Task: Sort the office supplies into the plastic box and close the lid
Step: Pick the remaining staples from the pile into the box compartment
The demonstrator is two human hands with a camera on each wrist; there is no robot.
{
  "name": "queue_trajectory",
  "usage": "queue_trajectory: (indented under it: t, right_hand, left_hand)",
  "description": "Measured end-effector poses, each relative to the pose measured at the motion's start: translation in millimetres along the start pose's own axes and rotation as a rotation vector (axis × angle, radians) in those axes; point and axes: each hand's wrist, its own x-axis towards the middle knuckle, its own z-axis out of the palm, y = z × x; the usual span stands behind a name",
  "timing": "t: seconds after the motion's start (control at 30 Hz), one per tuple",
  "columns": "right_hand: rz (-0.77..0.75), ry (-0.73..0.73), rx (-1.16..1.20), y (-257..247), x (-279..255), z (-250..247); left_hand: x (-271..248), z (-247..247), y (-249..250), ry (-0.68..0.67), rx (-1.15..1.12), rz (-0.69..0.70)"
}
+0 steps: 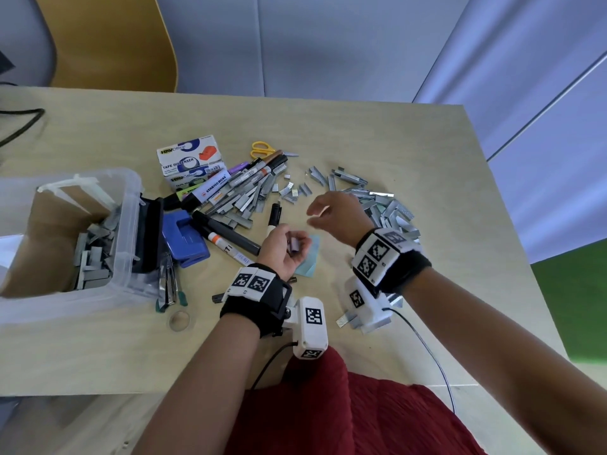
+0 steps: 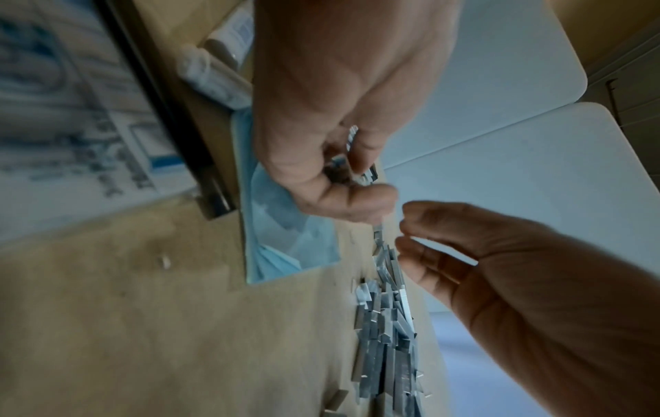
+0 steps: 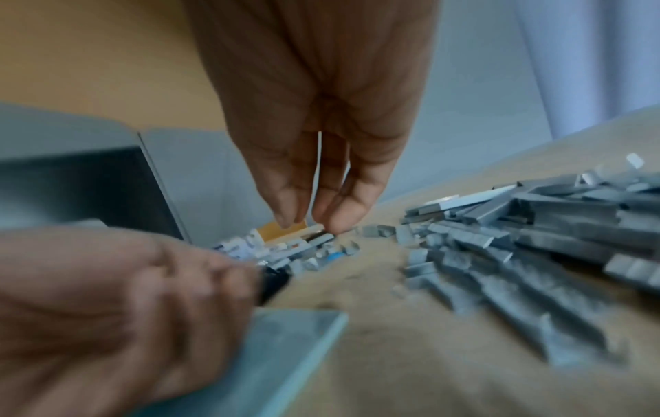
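Note:
The clear plastic box (image 1: 126,224) stands at the table's left with several staple strips (image 1: 93,257) inside. My left hand (image 1: 284,252) is palm up over a pale blue card (image 1: 310,261), its fingers curled round a few staple strips (image 1: 293,245); the left wrist view shows the strips (image 2: 359,160) pinched under the thumb. My right hand (image 1: 328,213) hovers just right of it, fingers relaxed and holding nothing, with its fingertips (image 3: 285,220) pointing down. Loose staple strips lie in two heaps (image 1: 239,200) (image 1: 381,205).
Markers (image 1: 230,236), a blue hole punch (image 1: 184,239), tape dispenser cartons (image 1: 190,159), yellow scissors (image 1: 261,149), a stapler (image 1: 169,290) and a tape roll (image 1: 180,320) lie around the box. A yellow chair (image 1: 108,41) stands behind the table. The table's right edge (image 1: 512,257) is near my right wrist.

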Motion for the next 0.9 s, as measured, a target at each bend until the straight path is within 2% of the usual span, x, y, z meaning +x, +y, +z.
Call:
queue_trajectory:
  t: [0.07,0.17,0.27,0.67,0.77,0.9]
  right_hand:
    - [0.023,0.007,-0.087,5,13,-3]
    - [0.008,-0.102,-0.303,10,30,-2]
    - [-0.012,-0.171,-0.407,11,41,2]
    - [-0.040,-0.178,-0.398,19,47,2]
    - [-0.028,-0.187,-0.437,22,45,4]
    - [-0.098,-0.239,-0.525,32,37,2]
  left_hand:
    - [4,-3,0,0.020,0.056,-0.005]
    - [8,-7,-2,0.020,0.102,-0.006]
    - [9,-8,-2,0.010,0.115,-0.002]
    - [16,-11,-5,-0.019,0.171,0.026]
    - [17,-12,-5,-0.025,0.175,0.030]
    - [18,-13,-6,-0.030,0.188,0.034]
